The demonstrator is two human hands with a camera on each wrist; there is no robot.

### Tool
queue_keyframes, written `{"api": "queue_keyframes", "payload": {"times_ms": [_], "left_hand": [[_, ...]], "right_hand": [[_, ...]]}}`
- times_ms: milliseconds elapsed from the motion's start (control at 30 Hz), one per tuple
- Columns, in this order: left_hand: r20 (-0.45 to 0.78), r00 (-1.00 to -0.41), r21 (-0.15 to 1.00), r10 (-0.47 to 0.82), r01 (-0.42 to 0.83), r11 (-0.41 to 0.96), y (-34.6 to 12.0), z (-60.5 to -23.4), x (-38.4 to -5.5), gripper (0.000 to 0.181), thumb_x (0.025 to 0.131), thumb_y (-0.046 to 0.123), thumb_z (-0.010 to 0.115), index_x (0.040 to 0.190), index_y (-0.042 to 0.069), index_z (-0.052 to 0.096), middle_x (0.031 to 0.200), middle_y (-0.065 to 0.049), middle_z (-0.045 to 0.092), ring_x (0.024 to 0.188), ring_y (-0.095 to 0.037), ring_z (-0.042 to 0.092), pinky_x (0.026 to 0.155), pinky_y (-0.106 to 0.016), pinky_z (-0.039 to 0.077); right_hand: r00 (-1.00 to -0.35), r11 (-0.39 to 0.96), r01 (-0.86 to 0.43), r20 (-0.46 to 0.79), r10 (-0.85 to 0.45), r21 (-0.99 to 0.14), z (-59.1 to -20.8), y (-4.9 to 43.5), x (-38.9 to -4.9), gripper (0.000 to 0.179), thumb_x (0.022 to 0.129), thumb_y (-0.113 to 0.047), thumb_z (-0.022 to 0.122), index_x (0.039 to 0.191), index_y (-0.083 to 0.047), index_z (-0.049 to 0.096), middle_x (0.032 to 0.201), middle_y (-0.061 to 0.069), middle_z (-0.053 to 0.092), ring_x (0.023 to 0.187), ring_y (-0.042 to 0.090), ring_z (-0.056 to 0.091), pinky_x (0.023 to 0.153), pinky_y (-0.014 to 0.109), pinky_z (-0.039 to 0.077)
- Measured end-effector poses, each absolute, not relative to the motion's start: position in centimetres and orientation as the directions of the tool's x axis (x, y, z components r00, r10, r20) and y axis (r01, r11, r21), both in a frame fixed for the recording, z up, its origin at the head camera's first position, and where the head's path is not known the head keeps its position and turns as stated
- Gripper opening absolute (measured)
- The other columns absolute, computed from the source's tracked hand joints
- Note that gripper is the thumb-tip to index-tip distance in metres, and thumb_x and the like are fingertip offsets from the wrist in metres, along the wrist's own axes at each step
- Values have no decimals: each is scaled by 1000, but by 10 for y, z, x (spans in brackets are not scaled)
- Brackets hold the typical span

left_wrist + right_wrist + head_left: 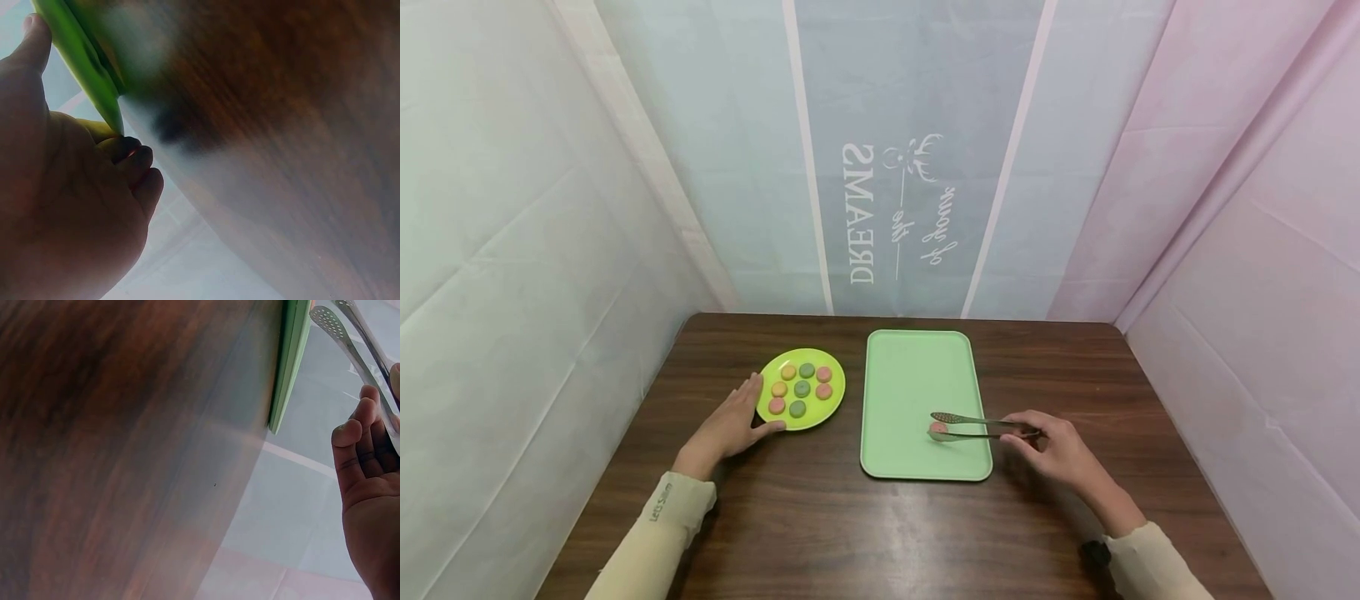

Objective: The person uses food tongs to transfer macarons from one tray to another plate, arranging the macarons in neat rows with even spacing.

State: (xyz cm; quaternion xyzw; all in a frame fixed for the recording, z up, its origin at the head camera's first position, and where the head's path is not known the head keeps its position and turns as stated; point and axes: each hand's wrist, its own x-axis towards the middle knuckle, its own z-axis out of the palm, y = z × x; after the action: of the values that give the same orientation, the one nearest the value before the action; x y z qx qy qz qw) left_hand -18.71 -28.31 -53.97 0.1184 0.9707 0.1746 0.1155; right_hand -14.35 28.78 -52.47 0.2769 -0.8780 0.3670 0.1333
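Note:
My left hand (730,421) rests at the left rim of a yellow-green plate (829,408), fingers along the edge and thumb at the near side. In the left wrist view the thumb and fingertips touch the plate's rim (81,62). Several pink, green and yellow macarons lie on the plate. My right hand (1056,450) grips metal tongs (973,420) that reach in over a light green tray (917,375). The perforated ends of the tongs (331,324) stand apart. A single pink macaron (938,427) shows at the tongs' nearer tip, over the tray.
The plate and the tray sit side by side on a dark wooden table (820,525), with a strip of wood between them. Behind rises a printed curtain (917,100), and pale fabric walls (535,208) enclose both sides.

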Motion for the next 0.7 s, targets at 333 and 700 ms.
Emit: {"api": "queue_keyframes", "payload": {"times_ms": [333, 700], "left_hand": [[-179, -943, 365, 281, 201, 909, -285, -541, -188, 114, 102, 66, 63, 168, -9, 10, 175, -31, 10, 163, -46, 15, 134, -59, 16], [-184, -942, 363, 280, 199, 910, -286, -540, -188, 115, 101, 68, 62, 169, -9, 10, 175, -31, 10, 163, -46, 15, 134, -60, 17]], "right_hand": [[-814, 583, -580, 434, -387, -569, -525, 289, -144, 30, 83, 2, 91, 109, -5, 79, 87, -10, 72, 70, -3, 59, 51, 22, 51], [-798, 564, -603, 451, -401, -564, -524, 288, -146, 33, 81, 6, 90, 110, -3, 78, 87, -9, 71, 72, -2, 61, 55, 15, 51]]}}
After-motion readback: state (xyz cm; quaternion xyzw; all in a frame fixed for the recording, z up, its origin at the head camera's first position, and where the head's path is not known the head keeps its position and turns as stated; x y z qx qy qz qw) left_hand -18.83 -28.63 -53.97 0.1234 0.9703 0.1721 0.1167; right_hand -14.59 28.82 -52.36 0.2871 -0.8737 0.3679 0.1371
